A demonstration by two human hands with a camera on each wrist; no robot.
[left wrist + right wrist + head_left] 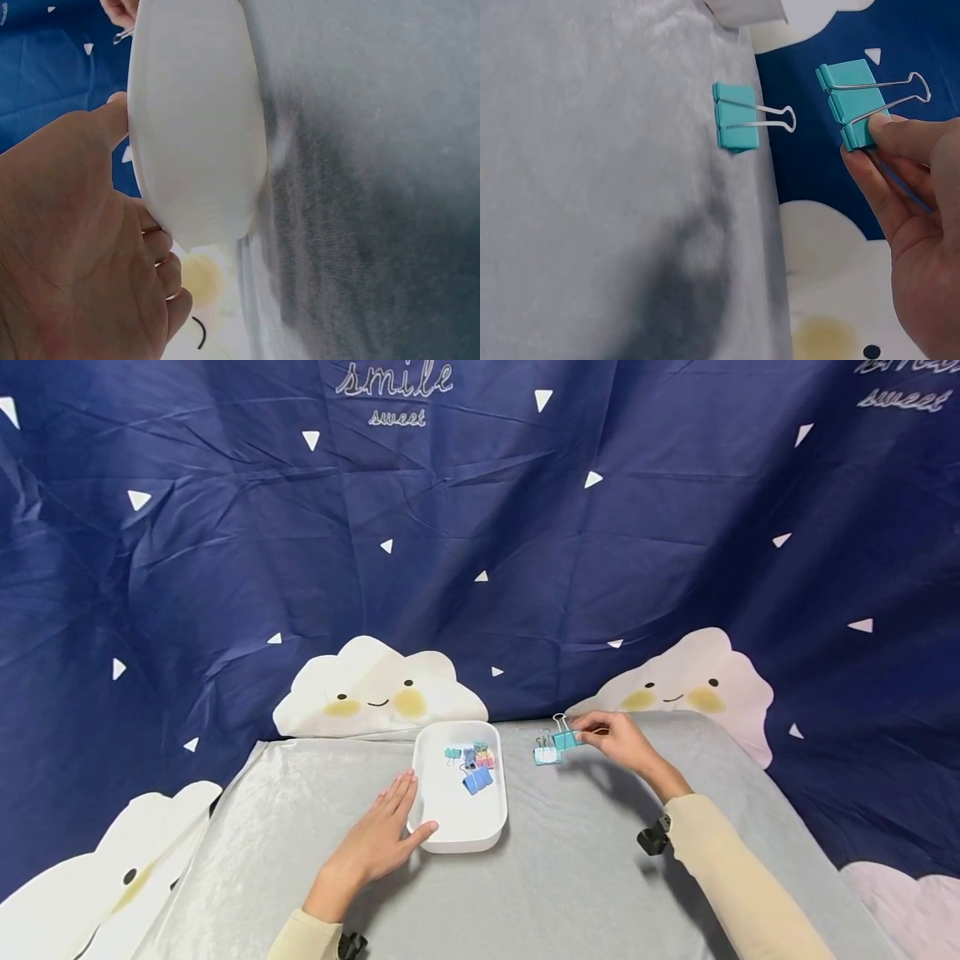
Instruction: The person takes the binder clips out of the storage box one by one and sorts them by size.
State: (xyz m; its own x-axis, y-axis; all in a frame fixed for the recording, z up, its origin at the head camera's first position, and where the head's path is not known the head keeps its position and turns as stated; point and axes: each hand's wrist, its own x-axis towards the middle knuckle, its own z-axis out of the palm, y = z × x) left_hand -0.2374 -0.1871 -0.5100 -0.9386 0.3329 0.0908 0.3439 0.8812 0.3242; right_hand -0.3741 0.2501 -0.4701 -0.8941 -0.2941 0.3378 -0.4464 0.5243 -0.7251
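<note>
My right hand [618, 739] pinches a teal binder clip [857, 97] between thumb and fingers, off the table at the right of the tray. One wire handle sticks out past the clip's body. A second teal binder clip [736, 116] sits on the cloth just beside and below it. Against the left side of the white tray [457, 827] rests my left hand [378, 839], its fingers extended along the rim and its thumb on the near corner. Inside the tray lie a blue binder clip [477, 780], a small teal clip [452, 752] and several other small coloured clips.
Grey velvety cloth [570, 877] covers the table. Behind its far edge hangs a dark blue curtain [525, 593] printed with white triangles and smiling clouds. A black wrist camera [654, 837] sits at the right cuff.
</note>
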